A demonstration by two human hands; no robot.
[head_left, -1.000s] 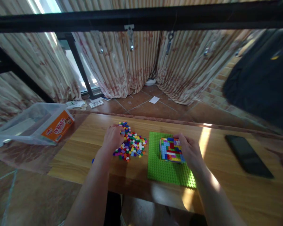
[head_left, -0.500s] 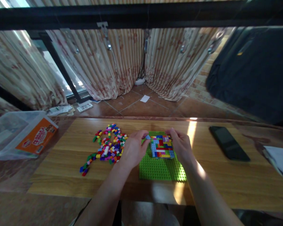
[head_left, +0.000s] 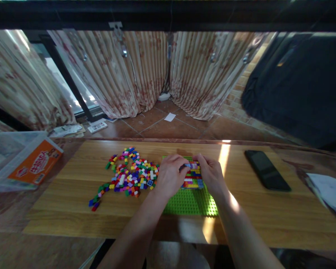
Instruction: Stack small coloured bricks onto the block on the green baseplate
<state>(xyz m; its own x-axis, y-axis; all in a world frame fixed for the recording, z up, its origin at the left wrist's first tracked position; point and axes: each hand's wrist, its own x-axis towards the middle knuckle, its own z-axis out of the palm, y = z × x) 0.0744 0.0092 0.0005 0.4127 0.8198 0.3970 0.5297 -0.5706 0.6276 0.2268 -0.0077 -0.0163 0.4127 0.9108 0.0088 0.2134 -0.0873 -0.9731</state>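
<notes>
The block stack (head_left: 195,182) is sitting on the green board (head_left: 189,204), between the two hands, which are partly hiding it. The left hand (head_left: 172,177) is coming in over its left side, with finger and thumb pinching a small blue block (head_left: 187,165) at the top. The right hand (head_left: 212,175) is touching the right side of the stack; I cannot tell how tightly its fingers are closing. A messy pile (head_left: 134,175) of little colorful blocks is lying left of the board. The board is resting on the wooden table (head_left: 254,220). A black phone (head_left: 267,170) is lying on the right. A clear box (head_left: 9,149) with an orange label (head_left: 36,162) is standing past the table's left end.
</notes>
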